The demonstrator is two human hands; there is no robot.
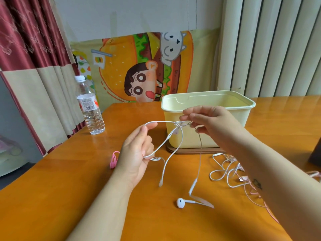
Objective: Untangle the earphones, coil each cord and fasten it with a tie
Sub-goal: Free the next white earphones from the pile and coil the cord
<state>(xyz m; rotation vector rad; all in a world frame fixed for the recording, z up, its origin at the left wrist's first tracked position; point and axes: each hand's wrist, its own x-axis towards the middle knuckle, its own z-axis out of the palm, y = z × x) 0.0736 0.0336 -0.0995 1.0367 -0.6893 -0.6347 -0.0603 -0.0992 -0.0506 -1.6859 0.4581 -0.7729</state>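
Earphone cord [165, 121] — L hand [137, 153], R hand [213, 120] fingers [191, 117] pinching it; 1 earbud [180, 202] on table [69, 171]

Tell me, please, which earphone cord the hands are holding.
The white cord stretched between left hand and right hand; the other cords lie tangled on the table.

Head-worn view looks forward and down, close over the table [69, 180].

Your bench [60, 188] is orange wood. Bottle [93, 110] upright, far left. Tub [208, 129] at the back, on a brown board [191, 151]. Pink ties [113, 160] left of centre. White earbud [180, 202] nearest you, its cord [200, 159] rising off. Cord tangle [225, 169] on the right.
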